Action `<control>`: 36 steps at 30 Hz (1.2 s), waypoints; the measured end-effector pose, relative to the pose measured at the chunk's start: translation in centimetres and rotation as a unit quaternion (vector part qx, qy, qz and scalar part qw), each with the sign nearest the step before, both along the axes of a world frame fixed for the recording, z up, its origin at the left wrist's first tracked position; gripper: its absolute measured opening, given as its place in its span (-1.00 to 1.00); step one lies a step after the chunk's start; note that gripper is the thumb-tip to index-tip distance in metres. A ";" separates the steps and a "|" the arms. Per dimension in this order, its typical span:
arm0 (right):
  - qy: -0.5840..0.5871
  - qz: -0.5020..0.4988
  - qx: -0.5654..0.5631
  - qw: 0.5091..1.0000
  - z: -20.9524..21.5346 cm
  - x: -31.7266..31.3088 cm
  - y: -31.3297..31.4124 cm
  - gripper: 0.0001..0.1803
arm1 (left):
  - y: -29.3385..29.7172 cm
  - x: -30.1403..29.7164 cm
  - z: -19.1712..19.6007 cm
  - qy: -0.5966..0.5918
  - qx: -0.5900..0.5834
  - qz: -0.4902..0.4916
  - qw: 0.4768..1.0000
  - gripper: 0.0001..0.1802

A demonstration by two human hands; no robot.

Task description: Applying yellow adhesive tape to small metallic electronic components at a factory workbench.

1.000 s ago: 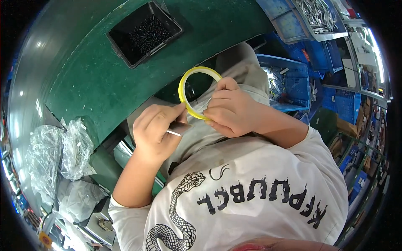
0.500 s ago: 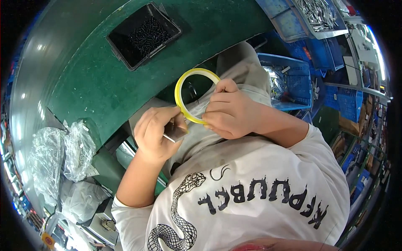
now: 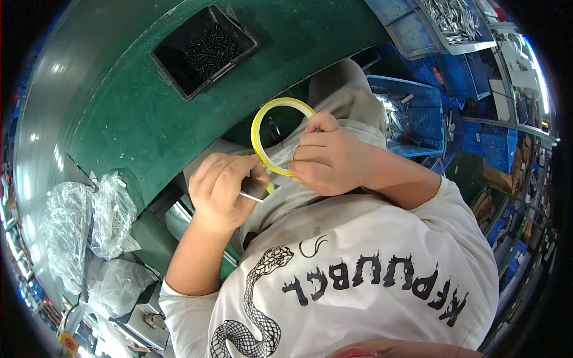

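A roll of yellow tape with a pale core stands up in front of my lap. My right hand is closed on the roll's right side. My left hand is closed too, its thumb and forefinger at the roll's lower left edge. Within the left fingers sits a thin, shiny, flat silver-grey piece, its pale edge sticking out toward the right; most of it is hidden by the fingers. A small yellow bit, perhaps tape, shows just beyond that piece.
On the green table ahead stands a black bin of small dark parts. Clear plastic bags lie at left. A blue crate is at right, below a bin of metal parts.
My left hand has turned slightly and shifted a little left, so the flat piece now shows more edge-on. More of the yellow bit shows beside it. The right hand and roll have barely moved.
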State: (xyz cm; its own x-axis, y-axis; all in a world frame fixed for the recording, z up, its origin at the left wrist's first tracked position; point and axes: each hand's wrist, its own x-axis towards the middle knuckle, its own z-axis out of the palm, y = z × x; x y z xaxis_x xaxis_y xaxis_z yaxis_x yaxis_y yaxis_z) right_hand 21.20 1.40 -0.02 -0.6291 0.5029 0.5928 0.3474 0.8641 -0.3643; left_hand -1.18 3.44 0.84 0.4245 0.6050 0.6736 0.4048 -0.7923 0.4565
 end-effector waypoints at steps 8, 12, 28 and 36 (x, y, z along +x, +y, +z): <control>-0.034 -0.016 0.001 0.999 0.2 0.0 0.0 -0.77 | -0.3 0.2 0.3 -0.001 -0.086 -0.004 0.996 -0.65; -0.057 -0.063 -0.034 0.996 0.6 0.3 -0.1 -0.76 | -0.7 0.1 0.2 -0.030 -0.228 0.003 0.973 -0.70; -0.097 -0.095 -0.187 0.973 0.9 0.1 0.6 -0.77 | -1.1 0.8 0.8 -0.022 -0.540 -0.008 0.842 -0.84; -0.021 -0.061 -0.204 0.977 0.0 0.3 1.1 -0.91 | -1.1 0.7 0.6 -0.140 -0.606 -0.045 0.781 -0.89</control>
